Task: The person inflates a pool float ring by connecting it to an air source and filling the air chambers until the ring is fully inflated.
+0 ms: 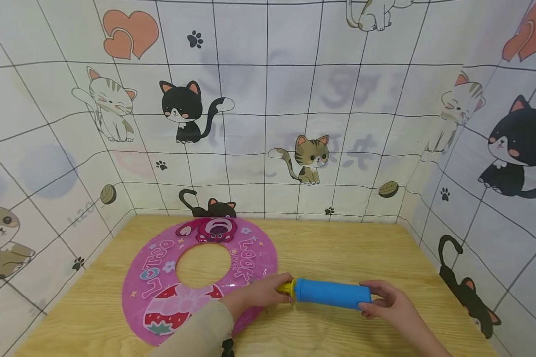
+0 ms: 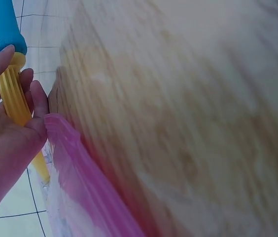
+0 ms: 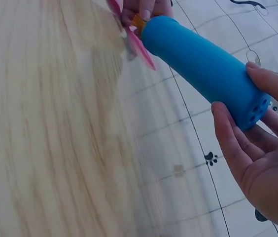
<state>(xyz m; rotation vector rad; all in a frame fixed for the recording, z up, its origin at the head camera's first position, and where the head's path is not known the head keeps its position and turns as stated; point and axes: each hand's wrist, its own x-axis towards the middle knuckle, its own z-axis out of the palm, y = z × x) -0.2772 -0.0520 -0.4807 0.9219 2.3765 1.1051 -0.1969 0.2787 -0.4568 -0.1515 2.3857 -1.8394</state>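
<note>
A blue hand pump [image 1: 332,293] with a ribbed yellow nozzle end [image 2: 15,96] lies sideways between both hands, over the front of the table. My left hand [image 1: 268,290] grips the yellow end, thumb near the blue collar in the left wrist view. At the other end, my right hand [image 1: 390,305] holds the blue barrel [image 3: 208,69] between thumb and fingers, close to its end face with small holes. Flat on the table, a pink swim ring [image 1: 134,267] with a bear and strawberry print lies under and beyond my left forearm.
The wooden table [image 1: 339,248] reaches back to a wall covering [image 1: 250,109] printed with cats and grid lines, which also rises on the left and right sides. The ring takes up the table's left half, its near edge beneath the left sleeve [image 1: 201,332].
</note>
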